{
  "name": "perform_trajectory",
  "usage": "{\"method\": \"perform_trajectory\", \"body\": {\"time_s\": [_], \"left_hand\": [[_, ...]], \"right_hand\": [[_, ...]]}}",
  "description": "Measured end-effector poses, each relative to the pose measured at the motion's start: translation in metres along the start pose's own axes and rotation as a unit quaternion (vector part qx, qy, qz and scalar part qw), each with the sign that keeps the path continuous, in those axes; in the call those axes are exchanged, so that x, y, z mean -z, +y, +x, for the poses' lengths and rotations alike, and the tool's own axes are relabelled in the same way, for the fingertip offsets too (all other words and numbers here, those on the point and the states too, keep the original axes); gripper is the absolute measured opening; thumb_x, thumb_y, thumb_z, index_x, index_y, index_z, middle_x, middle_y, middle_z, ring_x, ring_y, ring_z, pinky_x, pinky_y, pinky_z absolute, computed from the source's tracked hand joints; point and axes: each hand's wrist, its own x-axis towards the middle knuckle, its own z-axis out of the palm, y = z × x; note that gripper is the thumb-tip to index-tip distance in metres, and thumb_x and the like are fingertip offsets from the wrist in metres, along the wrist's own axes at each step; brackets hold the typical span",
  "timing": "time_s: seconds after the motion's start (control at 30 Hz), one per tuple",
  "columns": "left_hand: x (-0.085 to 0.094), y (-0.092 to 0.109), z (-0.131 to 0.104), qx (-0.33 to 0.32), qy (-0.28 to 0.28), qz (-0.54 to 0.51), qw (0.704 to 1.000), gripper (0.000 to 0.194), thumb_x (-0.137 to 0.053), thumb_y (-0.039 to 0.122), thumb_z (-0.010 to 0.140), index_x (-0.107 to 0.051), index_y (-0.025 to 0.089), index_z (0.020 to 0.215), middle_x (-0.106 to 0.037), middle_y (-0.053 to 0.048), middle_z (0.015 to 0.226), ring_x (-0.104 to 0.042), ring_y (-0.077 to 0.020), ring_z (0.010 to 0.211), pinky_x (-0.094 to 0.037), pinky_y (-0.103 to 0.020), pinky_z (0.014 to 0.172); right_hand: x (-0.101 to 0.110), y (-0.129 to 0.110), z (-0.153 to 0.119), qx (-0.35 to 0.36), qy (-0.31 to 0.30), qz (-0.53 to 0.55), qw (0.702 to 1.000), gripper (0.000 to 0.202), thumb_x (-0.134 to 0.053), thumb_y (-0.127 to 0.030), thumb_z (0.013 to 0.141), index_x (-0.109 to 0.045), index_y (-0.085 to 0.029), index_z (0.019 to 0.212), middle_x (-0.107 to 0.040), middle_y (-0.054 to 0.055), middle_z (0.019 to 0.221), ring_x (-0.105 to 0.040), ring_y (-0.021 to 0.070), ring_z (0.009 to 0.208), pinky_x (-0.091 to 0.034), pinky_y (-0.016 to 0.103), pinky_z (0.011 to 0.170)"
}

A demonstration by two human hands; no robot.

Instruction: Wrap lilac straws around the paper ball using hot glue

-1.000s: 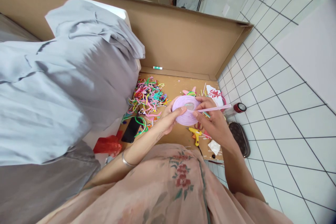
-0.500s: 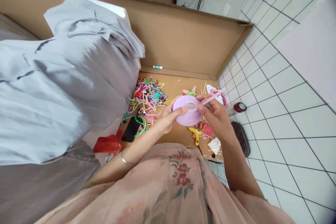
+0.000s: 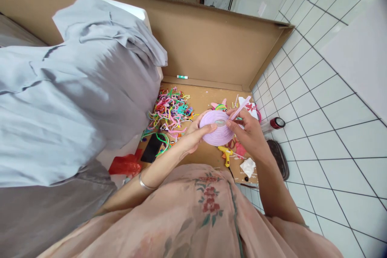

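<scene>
A round lilac disc with concentric ridges (image 3: pixel 218 138) is held flat over the cardboard surface, a small grey-green centre showing. My left hand (image 3: pixel 198 132) grips its left side, thumb on top and the other fingers hidden beneath. At the right edge my right hand (image 3: pixel 245 129) is closed, pinching a thin pale pink strip (image 3: pixel 242 106) that points up and to the right. Whether the strip is joined to the disc cannot be made out. Behind the disc lies a striped green and yellow item with pink parts (image 3: pixel 220 107).
Left of the disc is a pile of coloured fuzzy strips (image 3: pixel 172 109), with a black phone (image 3: pixel 151 148) nearer me. A yellow glue gun (image 3: pixel 226 155), crumpled white paper (image 3: pixel 248 167) and a red-lidded jar (image 3: pixel 277 123) lie right. A cardboard wall (image 3: pixel 208 48) rises behind; grey cloth (image 3: pixel 99 76) covers the left.
The pale pink strip now points more steeply upward and its tip has moved left. My right hand has turned slightly, while the disc stays nearly in place.
</scene>
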Motion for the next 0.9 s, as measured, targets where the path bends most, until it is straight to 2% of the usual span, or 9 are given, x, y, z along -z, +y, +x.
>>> {"method": "perform_trajectory", "body": {"time_s": [0.17, 0.3, 0.47, 0.77, 0.9], "left_hand": [[0.0006, -0.0019, 0.0005, -0.001, 0.001, 0.004, 1.0, 0.076, -0.092, 0.037, 0.059, -0.067, 0.02, 0.129, -0.074, -0.008, 0.113, -0.066, -0.0214, 0.098, -0.05, -0.029, 0.085], [0.0008, -0.002, -0.0001, 0.003, -0.003, 0.009, 1.0, 0.078, -0.092, 0.038, 0.058, -0.066, 0.02, 0.128, -0.073, -0.008, 0.117, -0.065, -0.0217, 0.1, -0.05, -0.03, 0.088], [0.0003, -0.0011, -0.0022, 0.006, 0.011, 0.027, 1.0, 0.08, -0.092, 0.039, 0.057, -0.065, 0.019, 0.129, -0.072, -0.007, 0.116, -0.063, -0.0211, 0.1, -0.049, -0.03, 0.089], [0.0022, -0.005, -0.0018, -0.001, 0.012, 0.039, 0.999, 0.079, -0.091, 0.038, 0.057, -0.066, 0.021, 0.129, -0.07, -0.007, 0.118, -0.062, -0.0219, 0.102, -0.048, -0.031, 0.089], [0.0034, -0.0057, -0.0011, 0.008, 0.013, 0.037, 0.999, 0.082, -0.092, 0.037, 0.055, -0.065, 0.022, 0.13, -0.069, -0.006, 0.114, -0.061, -0.0193, 0.096, -0.048, -0.03, 0.087]], "right_hand": [[0.0041, 0.0011, 0.0006, 0.002, -0.016, -0.016, 1.0, 0.014, -0.066, -0.038, 0.086, -0.065, -0.024, 0.088, -0.071, 0.007, 0.111, -0.065, 0.0244, 0.108, -0.055, 0.04, 0.09], [0.0073, 0.0008, 0.0014, 0.011, -0.032, -0.036, 0.999, 0.013, -0.065, -0.037, 0.087, -0.065, -0.024, 0.089, -0.071, 0.006, 0.105, -0.065, 0.0243, 0.106, -0.053, 0.041, 0.092], [0.0084, -0.0019, 0.0013, 0.003, -0.047, -0.043, 0.998, 0.014, -0.064, -0.036, 0.087, -0.063, -0.023, 0.089, -0.07, 0.007, 0.107, -0.064, 0.0246, 0.107, -0.052, 0.041, 0.092], [0.0058, -0.0012, -0.0024, -0.018, -0.031, -0.014, 0.999, 0.017, -0.067, -0.038, 0.084, -0.065, -0.023, 0.092, -0.069, 0.008, 0.111, -0.065, 0.0237, 0.107, -0.054, 0.039, 0.09], [0.0061, 0.0004, -0.0031, -0.025, -0.037, 0.002, 0.999, 0.02, -0.068, -0.04, 0.085, -0.066, -0.023, 0.096, -0.069, 0.008, 0.114, -0.065, 0.0236, 0.108, -0.055, 0.039, 0.09]]}}
